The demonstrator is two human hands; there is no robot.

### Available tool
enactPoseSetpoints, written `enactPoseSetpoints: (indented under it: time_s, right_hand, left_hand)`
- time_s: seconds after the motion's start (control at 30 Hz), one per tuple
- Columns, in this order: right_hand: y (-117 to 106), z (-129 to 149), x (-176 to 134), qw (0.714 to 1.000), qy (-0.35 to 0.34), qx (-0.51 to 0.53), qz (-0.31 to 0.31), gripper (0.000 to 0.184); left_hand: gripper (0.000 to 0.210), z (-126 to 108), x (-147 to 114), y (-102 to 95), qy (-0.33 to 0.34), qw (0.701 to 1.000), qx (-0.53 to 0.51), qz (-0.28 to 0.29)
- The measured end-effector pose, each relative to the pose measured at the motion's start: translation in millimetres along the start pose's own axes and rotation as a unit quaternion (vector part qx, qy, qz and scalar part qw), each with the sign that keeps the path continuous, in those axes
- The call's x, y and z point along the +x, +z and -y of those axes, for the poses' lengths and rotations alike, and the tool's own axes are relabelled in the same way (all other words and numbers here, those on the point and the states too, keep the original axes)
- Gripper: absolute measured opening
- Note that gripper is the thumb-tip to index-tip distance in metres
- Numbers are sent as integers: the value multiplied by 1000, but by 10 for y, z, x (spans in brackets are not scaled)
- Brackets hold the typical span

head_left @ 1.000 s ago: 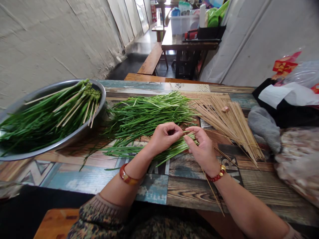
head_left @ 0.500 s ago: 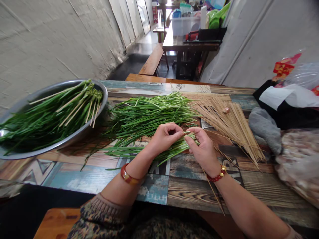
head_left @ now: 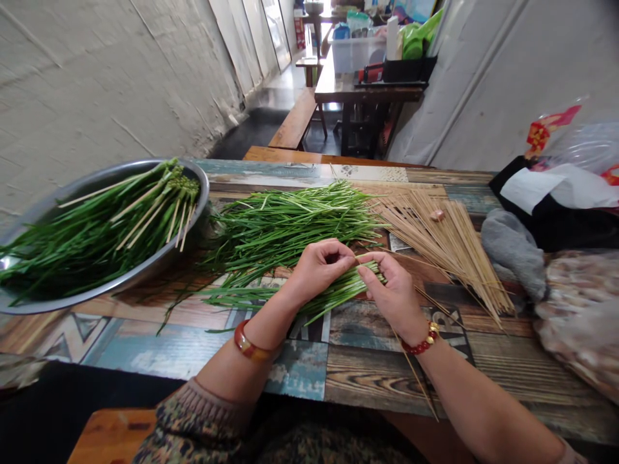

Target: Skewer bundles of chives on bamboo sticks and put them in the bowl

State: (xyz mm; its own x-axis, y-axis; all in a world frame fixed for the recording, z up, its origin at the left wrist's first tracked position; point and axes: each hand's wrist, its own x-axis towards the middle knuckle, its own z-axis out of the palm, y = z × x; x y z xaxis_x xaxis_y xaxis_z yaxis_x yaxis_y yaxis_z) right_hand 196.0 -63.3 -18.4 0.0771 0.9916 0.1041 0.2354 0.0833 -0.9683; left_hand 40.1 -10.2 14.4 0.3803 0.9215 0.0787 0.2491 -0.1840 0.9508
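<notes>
Hardly anything has moved since the earlier frame: both hands stay closed on the same small bunch.

The left hand (head_left: 319, 267) pinches the cut ends of the chive bunch (head_left: 290, 296), whose long axis runs from 8 to 2 o'clock across the counter (head_left: 367, 367). The right hand (head_left: 394, 290) meets it at 3 o'clock, fingertips closed on a bamboo skewer (head_left: 416, 377) trailing toward 5 o'clock. Loose chives (head_left: 290, 219) lie at 12, spare skewers (head_left: 445, 238) at 2, the filled basin (head_left: 97, 283) at 9.
</notes>
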Motion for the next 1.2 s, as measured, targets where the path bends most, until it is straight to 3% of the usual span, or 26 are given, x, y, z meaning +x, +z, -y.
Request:
enactPoseSetpoints:
  time_s: [0.97, 1.2]
  right_hand:
    - [-14, 7, 6, 1000, 10, -8, 17, 23]
    - [-36, 45, 6, 999, 9, -23, 25, 21]
  left_hand:
    - [19, -54, -5, -16, -21, 999, -23, 34]
    - [21, -43, -9, -24, -67, 991, -96, 63]
